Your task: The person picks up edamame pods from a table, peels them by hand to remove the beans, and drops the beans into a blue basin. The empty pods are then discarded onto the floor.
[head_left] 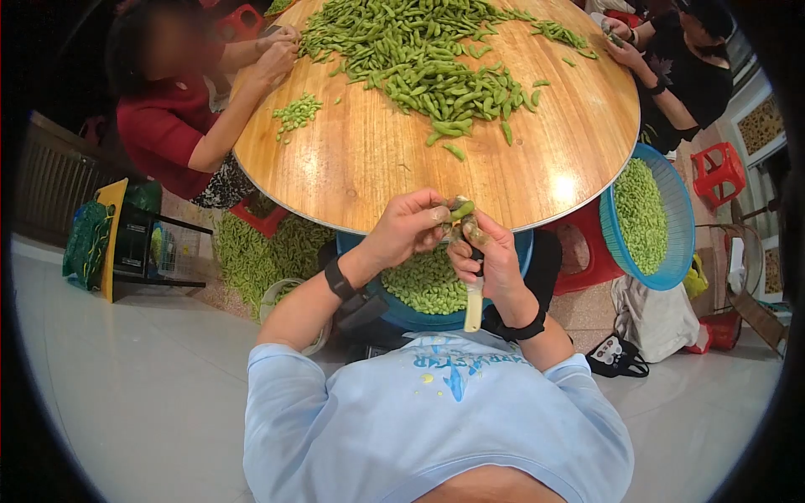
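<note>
Above the near edge of the table, my left hand [411, 222] is closed, pinching a green soybean pod [462, 210] at its fingertips. My right hand [490, 256] meets it there, its thumb and fingers against the pod. That same hand is closed round a tool with a cream handle [474, 310] and a black upper part; its working end is hidden by the fingers. Dark coverings or stains show on the fingertips. Under my hands, a blue basin [394, 312] holds shelled green beans [426, 281].
A large pile of soybean pods [419, 59] covers the far part of the round wooden table [352, 168]. Shelled beans [298, 113] lie near a person in red at left. Another person in black sits at right, beside a blue basket [683, 243] of beans. Pods [268, 256] cover the floor at left.
</note>
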